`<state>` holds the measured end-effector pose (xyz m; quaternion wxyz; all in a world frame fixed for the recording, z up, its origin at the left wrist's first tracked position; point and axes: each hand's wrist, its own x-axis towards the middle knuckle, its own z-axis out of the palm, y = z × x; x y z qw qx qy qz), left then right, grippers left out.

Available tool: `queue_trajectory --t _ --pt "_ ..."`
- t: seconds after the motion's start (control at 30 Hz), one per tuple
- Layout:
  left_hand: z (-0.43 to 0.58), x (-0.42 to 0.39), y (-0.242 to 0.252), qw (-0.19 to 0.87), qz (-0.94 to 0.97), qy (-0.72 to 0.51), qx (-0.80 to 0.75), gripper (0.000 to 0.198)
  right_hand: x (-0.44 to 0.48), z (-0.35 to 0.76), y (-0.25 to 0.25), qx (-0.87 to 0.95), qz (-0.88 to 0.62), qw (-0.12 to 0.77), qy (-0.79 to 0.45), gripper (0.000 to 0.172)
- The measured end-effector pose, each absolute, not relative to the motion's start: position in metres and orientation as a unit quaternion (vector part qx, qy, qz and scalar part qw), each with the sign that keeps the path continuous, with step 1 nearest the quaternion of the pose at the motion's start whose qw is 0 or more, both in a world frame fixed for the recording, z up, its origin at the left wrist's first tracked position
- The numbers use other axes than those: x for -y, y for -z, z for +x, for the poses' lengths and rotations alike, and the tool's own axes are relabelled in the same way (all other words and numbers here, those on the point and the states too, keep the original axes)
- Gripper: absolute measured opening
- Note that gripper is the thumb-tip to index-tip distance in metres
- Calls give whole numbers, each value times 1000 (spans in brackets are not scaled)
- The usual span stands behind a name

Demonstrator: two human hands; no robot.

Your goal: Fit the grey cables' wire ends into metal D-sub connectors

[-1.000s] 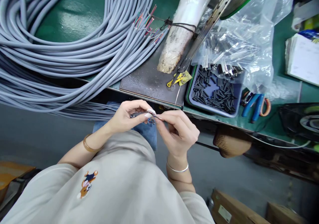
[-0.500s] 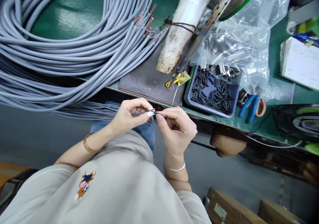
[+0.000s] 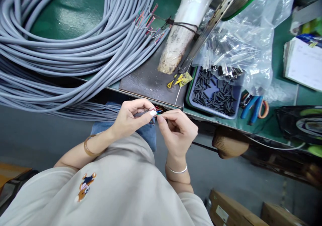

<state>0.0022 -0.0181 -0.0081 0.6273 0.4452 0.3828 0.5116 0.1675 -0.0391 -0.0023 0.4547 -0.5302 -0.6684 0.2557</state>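
Observation:
My left hand (image 3: 130, 117) pinches the end of a grey cable (image 3: 141, 114) just below the bench edge, with its coloured inner wires (image 3: 158, 109) fanning out past my thumb. My right hand (image 3: 177, 130) is closed in a pinch at those wire tips, fingers touching them. Both hands sit over my lap, in front of a dark metal plate (image 3: 148, 81) on the green bench.
A big bundle of grey cables (image 3: 65, 45) covers the bench's left. A blue tray of black sleeves (image 3: 213, 92) sits beside a clear plastic bag (image 3: 241, 38), a white wrapped cylinder (image 3: 181, 28), blue-handled pliers (image 3: 253, 105). Cardboard boxes (image 3: 238, 211) lie on the floor.
The coloured wires now fan out clearly from my left hand's pinch. My right hand has shifted slightly down and left onto the wire tips.

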Motion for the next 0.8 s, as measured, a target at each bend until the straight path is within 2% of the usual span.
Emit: queue_trajectory --t 0.13,0.27,0.37,0.5,0.6,0.7,0.8 --pt "1 17 4 637 435 -505 -388 29 39 176 2 637 -549 458 -289 16" --pt "2 18 6 618 467 -505 -382 19 36 177 -5 640 -529 454 -322 22" --pt "3 19 9 601 494 -489 -395 15 34 173 -9 653 -526 438 -323 8" --pt "6 23 11 596 490 -495 -400 15 33 169 -7 642 -537 419 -352 20" --pt "7 23 11 601 477 -519 -376 15 30 170 -5 608 -532 467 -360 21" --pt "1 19 14 630 450 -531 -345 18 27 177 -7 560 -538 556 -296 25" --pt "-8 15 21 666 410 -522 -340 25 28 182 -12 555 -534 583 -260 26"
